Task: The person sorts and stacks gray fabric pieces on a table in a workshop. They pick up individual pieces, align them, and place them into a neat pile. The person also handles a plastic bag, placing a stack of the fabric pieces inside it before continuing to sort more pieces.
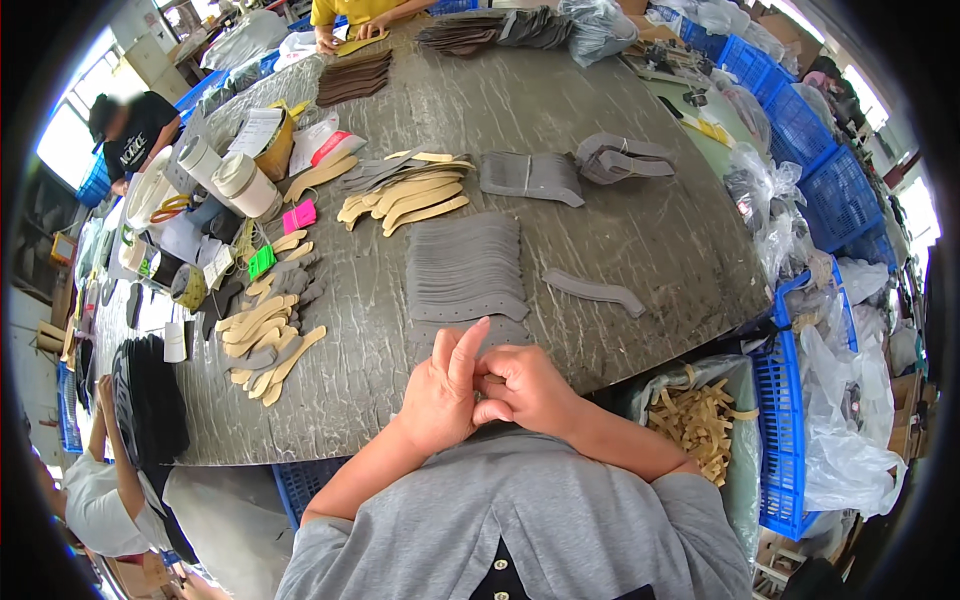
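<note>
My left hand [442,388] and my right hand [532,384] meet in front of my chest at the table's near edge. On the left one, a finger or two point up and the thumb presses toward the right hand. The right hand's fingers are curled in a pinch against it. Whatever lies between them, if anything, is hidden. Just beyond my fingertips is a long row of overlapping grey curved strips [465,265], the nearest showing small holes. A single grey strip [595,291] lies apart to the right.
Tan strips lie in a heap [265,335] and a pile [405,192] at left. Tied grey bundles [528,176] sit farther back. White containers [246,186] stand left. Tan scraps fill a lined bin [700,425] by my right elbow, beside blue crates [780,420]. Other people work around the table.
</note>
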Motion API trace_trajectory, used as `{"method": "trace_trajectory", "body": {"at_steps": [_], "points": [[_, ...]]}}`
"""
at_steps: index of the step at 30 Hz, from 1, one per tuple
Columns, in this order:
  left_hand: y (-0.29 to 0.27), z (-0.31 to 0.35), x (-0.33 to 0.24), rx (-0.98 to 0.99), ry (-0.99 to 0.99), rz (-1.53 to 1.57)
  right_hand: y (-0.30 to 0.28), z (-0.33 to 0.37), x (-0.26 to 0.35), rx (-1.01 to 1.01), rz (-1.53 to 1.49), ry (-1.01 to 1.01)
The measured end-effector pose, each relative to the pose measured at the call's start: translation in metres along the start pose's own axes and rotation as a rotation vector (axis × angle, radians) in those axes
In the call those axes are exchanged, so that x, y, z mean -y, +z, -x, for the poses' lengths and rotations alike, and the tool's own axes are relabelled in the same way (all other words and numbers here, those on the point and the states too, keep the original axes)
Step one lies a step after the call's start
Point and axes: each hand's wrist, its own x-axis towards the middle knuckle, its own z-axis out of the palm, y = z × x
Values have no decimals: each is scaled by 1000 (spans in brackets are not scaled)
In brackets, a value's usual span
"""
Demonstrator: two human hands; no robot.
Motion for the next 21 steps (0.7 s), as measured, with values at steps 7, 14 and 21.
{"method": "trace_trajectory", "body": {"at_steps": [7,14,21], "points": [[0,4,0,76,-58,132,2,1,-4,8,-206,149],[11,13,17,-30,-93,632,-5,-4,-2,149,-578,501],[-28,-13,19,-135,-28,168,7,-4,-30,37,-1052,344]]}}
